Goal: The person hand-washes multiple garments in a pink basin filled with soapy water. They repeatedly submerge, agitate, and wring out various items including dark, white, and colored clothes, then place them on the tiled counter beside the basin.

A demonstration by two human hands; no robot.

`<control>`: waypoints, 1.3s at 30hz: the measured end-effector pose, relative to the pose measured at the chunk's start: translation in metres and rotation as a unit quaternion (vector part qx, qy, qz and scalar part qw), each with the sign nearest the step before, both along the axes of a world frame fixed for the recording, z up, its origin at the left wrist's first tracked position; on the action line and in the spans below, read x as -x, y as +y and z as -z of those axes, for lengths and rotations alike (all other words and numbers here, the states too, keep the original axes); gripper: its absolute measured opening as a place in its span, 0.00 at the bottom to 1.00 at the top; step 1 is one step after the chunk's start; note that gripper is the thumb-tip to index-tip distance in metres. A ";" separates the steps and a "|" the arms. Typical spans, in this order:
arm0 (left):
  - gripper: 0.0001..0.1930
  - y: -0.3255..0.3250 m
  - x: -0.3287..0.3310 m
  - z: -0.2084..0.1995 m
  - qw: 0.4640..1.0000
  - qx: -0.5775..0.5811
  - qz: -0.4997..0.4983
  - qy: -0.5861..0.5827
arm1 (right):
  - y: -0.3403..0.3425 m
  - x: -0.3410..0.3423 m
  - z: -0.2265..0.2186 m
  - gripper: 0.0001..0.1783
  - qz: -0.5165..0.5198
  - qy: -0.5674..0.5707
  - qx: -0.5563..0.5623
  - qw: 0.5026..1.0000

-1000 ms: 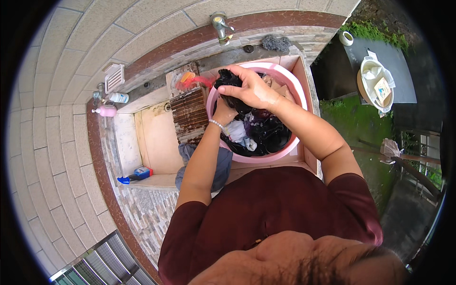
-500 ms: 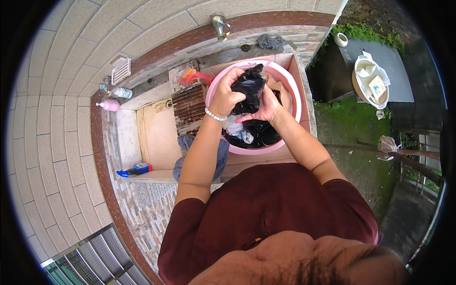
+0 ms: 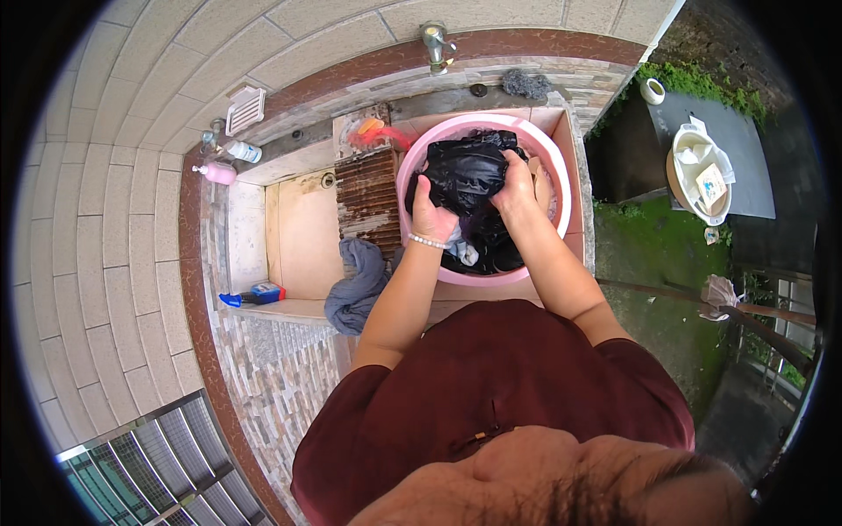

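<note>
Both of my hands are over a round pink basin [image 3: 564, 210], spreading a shiny, wet-looking black garment [image 3: 465, 171] between them. My left hand [image 3: 431, 213], with a beaded bracelet at the wrist, is closed on the garment's near left edge, thumb up. On the other side, my right hand [image 3: 516, 186] grips its right edge, the fingers partly hidden by the cloth. Below them in the basin lie more dark cloth and a whitish, patterned cloth [image 3: 465, 252]. A beige piece [image 3: 539, 188] shows at the right inside the rim.
Left of the basin are a ridged washboard [image 3: 368, 197], an orange-and-red brush [image 3: 373, 131] and a grey cloth [image 3: 358, 285] over the sink edge. A blue bottle [image 3: 263, 294], pink pump bottle [image 3: 217, 173] and tap [image 3: 435, 46] surround the sink. Right stands a tub [image 3: 675, 180].
The black garment has gone from bunched up to spread wide and lower over the basin. My hands have moved apart, the left one nearer to me. The view has shifted slightly.
</note>
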State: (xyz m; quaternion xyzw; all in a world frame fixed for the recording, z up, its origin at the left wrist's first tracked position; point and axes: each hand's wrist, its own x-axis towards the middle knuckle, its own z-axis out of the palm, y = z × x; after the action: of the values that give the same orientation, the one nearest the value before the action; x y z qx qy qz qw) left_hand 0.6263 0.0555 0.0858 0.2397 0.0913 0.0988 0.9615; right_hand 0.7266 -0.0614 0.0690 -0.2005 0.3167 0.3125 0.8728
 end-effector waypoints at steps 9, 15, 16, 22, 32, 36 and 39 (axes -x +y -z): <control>0.22 0.025 -0.039 -0.002 0.955 -0.063 0.269 0.111 | -0.005 0.051 -0.092 0.21 -0.033 -0.800 0.454 0.390; 0.18 0.039 -0.099 -0.040 0.738 -0.405 0.512 0.170 | -0.007 0.045 -0.086 0.14 -0.082 -0.936 0.306 0.153; 0.24 0.033 -0.104 -0.049 0.688 -0.462 0.540 0.147 | -0.003 0.046 -0.079 0.13 -0.075 -0.944 0.295 0.129; 0.17 -0.009 -0.111 -0.034 0.350 -0.809 0.472 0.000 | 0.011 0.051 -0.011 0.13 -0.176 -0.926 0.333 0.014; 0.19 0.061 -0.065 0.031 0.600 -0.726 0.299 0.154 | 0.012 0.052 -0.014 0.27 -0.289 -0.920 0.240 0.112; 0.07 0.173 -0.037 -0.004 0.902 -0.309 0.173 0.246 | 0.054 0.046 -0.027 0.33 -0.133 -0.799 0.374 0.452; 0.11 0.216 -0.008 -0.017 0.928 -0.295 -0.005 0.228 | 0.103 0.040 -0.021 0.38 -0.157 -0.741 0.399 0.517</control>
State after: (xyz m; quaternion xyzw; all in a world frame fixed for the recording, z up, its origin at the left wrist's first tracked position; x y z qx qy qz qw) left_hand 0.6345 0.2711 0.1027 0.5284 0.2756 0.0683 0.8001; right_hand 0.6868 0.0414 0.0904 -0.7331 -0.3900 0.0236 0.5567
